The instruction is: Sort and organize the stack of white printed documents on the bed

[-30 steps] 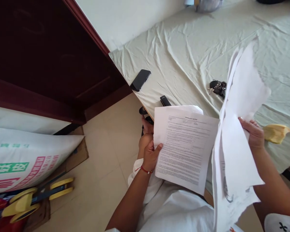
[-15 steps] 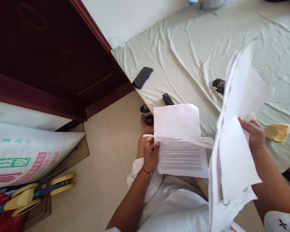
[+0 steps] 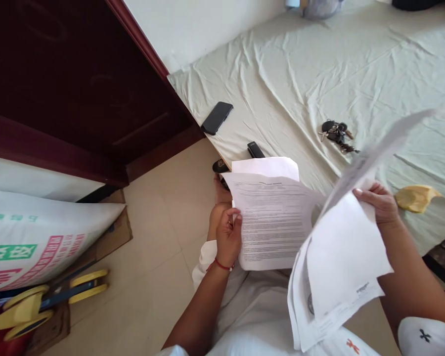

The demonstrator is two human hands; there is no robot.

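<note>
My left hand (image 3: pixel 230 238) pinches the left edge of some printed sheets (image 3: pixel 272 222) above my lap, thumb on top. The top sheet carries dense lines of text, too small to read, and a blank white page (image 3: pixel 265 167) shows behind it. My right hand (image 3: pixel 378 203) is closed on a bundle of loose papers (image 3: pixel 346 257), held tilted and fanned out on the right. One sheet at the bundle's upper end is blurred by motion. A round stamp mark shows near its lower edge. The two groups of paper come close together or touch in the middle; I cannot tell which.
On the pale green bedsheet (image 3: pixel 289 94) lie a black phone (image 3: pixel 217 117), a small black object (image 3: pixel 256 150), a bunch of keys (image 3: pixel 337 132) and a yellow object (image 3: pixel 415 199). A white sack (image 3: pixel 52 237) and a yellow-and-blue item (image 3: pixel 59 301) are on the left, by a dark red door (image 3: pixel 70 74).
The right-hand bundle has lowered and swung left, uncovering the keys. A printed sheet that was edge-on now lies spread over the left-hand pages.
</note>
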